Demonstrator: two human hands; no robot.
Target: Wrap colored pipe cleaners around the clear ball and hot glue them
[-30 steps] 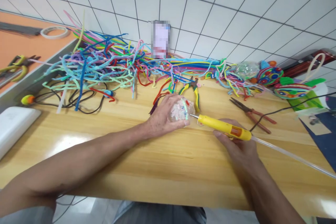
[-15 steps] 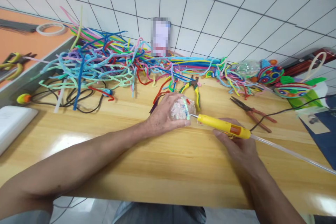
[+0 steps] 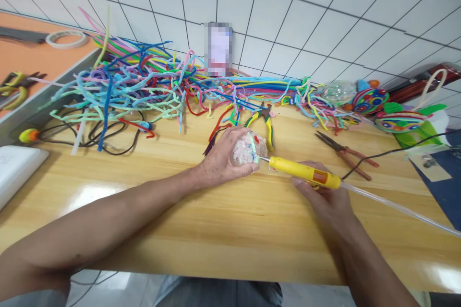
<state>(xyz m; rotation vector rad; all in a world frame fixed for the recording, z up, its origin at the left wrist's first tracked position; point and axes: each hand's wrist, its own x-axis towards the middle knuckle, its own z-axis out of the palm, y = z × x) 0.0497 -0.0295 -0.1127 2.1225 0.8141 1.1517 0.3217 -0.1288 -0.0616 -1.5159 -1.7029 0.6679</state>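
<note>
Edged closer, the yellow plastic glue gun (image 3: 295, 169) gripped by the right hand (image 3: 329, 201) faces the clear pink-flecked ball (image 3: 247, 149) clasped at three o'clock of the left hand (image 3: 220, 157).

Brought the yellow glue gun (image 3: 300, 171) slightly inward, ahead of the fingers of the right hand (image 3: 327, 196) and toward the thumb of the left hand (image 3: 223, 157). Narrowed the gap seen a second ago between metal nozzle (image 3: 264, 159) and clear ball (image 3: 240, 149); now appears to meet the lower end of the pale green strip (image 3: 252, 143), just beyond the left thumb's tip. Apparently turned the ball slightly under the left fingers, showing more blue beside the nozzle.
</note>
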